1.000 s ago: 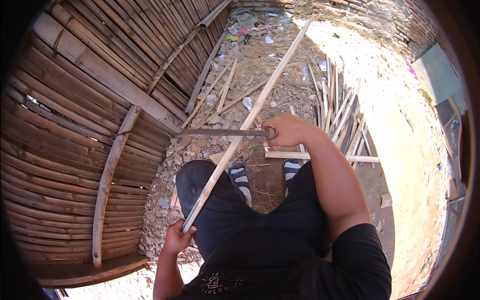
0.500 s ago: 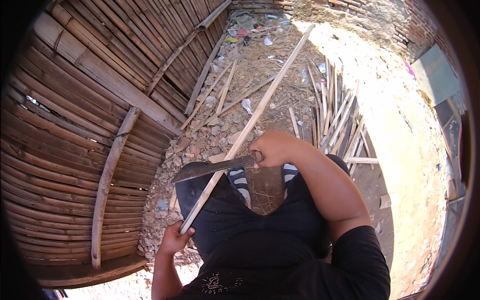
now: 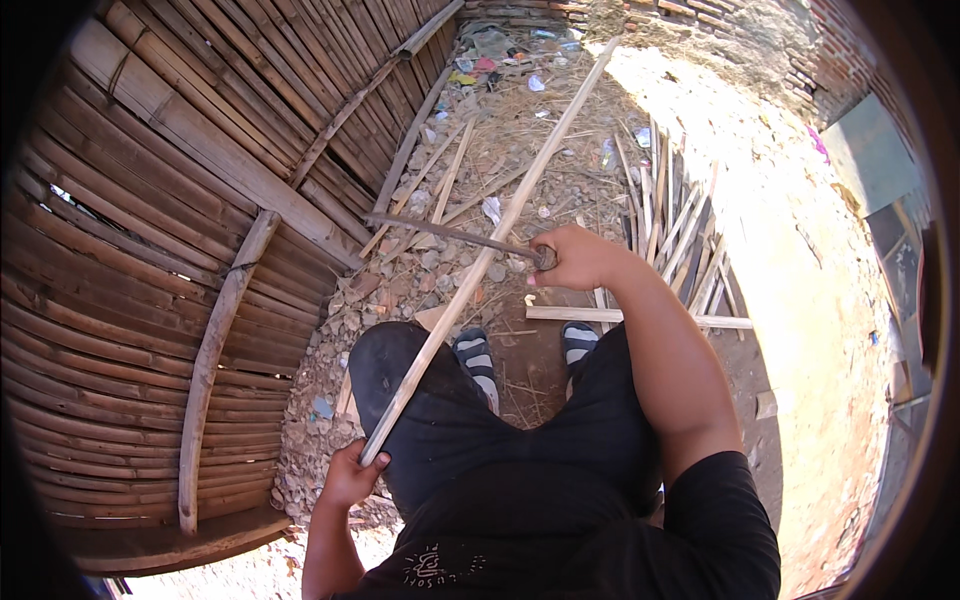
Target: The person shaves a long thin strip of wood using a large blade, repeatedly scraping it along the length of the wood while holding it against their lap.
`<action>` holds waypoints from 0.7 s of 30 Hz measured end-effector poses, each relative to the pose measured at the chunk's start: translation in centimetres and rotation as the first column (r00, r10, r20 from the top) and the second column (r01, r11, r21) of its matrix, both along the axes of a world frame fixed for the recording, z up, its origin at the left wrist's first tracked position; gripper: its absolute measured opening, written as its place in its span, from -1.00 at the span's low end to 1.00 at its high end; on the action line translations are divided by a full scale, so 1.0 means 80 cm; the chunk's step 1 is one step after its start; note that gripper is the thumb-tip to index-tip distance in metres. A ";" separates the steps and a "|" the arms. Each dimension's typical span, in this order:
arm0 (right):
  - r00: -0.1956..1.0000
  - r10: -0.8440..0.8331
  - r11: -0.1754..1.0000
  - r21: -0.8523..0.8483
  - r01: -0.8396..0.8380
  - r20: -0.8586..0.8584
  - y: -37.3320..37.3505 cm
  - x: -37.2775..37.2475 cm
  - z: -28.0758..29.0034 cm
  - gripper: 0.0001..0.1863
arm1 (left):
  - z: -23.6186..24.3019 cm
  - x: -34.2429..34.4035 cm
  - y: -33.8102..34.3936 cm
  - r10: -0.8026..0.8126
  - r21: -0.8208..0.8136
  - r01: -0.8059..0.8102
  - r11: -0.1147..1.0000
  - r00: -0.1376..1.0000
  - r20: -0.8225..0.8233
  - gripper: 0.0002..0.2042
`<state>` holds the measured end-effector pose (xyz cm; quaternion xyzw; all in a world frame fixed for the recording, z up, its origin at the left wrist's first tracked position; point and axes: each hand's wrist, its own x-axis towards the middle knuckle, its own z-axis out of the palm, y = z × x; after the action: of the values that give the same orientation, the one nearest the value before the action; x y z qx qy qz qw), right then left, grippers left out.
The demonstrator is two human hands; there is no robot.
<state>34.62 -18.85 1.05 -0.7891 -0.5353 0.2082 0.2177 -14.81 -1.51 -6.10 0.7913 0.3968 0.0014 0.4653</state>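
Note:
My left hand (image 3: 348, 477) is closed round the near end of a long pale wooden strip (image 3: 440, 330). The strip runs up and away over my thigh, its far end above the littered ground. In my right hand (image 3: 580, 254), the fingers wrap the handle of a machete (image 3: 440, 231). Its long dark blade crosses the strip about midway, pointing left with the edge-on side towards me. Whether blade and strip touch, I cannot tell. Beyond my sandalled feet, a short pale wooden piece (image 3: 575, 314) lies on the dirt, partly behind my right forearm.
A bamboo-slat wall (image 3: 110, 330) with a slanting pole (image 3: 222, 350) stands close on the left. Many cut strips (image 3: 690, 225) lie piled at the right. Rubble and litter (image 3: 485, 65) cover the ground ahead. A brick wall (image 3: 720, 25) closes the far side.
My right hand has moved the machete forward along the strip, away from my knee, and its blade has turned. The strip's far end has shifted slightly left. My left hand stays put.

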 end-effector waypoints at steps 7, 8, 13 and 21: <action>0.932 0.354 0.928 -0.150 -0.340 0.076 0.024 -0.075 0.002 -0.42 | 0.001 -0.004 0.001 -0.029 0.102 0.031 0.994 0.999 -0.017 -0.64; 0.954 0.290 0.951 -0.134 -0.279 0.075 0.022 -0.066 0.006 -0.41 | 0.001 -0.003 -0.001 -0.038 0.131 0.041 0.990 0.999 -0.021 -0.64; 0.971 -0.233 0.972 0.013 0.234 -0.050 -0.010 0.028 0.012 -0.41 | 0.016 0.005 -0.006 -0.028 0.118 0.030 0.993 0.999 -0.026 -0.63; 0.999 0.035 0.999 0.009 -0.035 0.024 0.002 -0.017 0.004 -0.50 | 0.010 0.003 -0.003 -0.025 0.065 0.025 0.998 1.000 -0.005 -0.63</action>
<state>33.29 -18.70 1.38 -0.7810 -0.5526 0.2002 0.2112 -14.57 -1.77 -5.32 0.8109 0.3876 0.0066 0.4384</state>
